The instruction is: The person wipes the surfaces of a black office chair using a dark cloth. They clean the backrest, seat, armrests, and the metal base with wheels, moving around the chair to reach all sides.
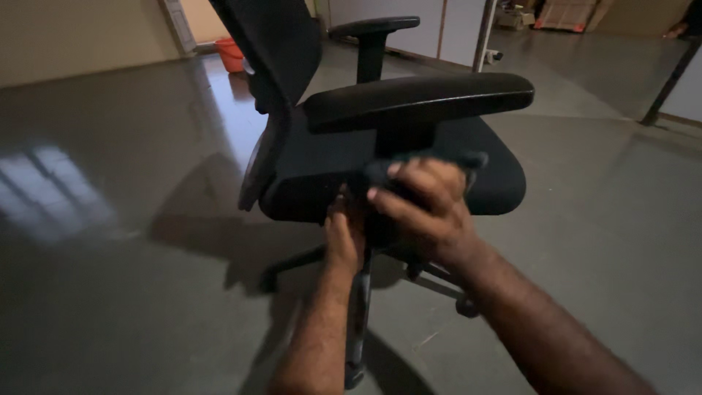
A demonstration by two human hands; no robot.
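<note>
Head view: right hand (424, 208) clutching dark cloth (428, 162) against chair (409, 157).

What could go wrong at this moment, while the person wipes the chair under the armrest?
1. The office chair stands on casters on a glossy floor, so pressing with the dark cloth may make it roll or turn away.
2. The left hand sits low by the seat edge and armrest post; the fingers could be pinched if the chair shifts.
3. The light is dim, so dirt on black parts may be missed.
</note>
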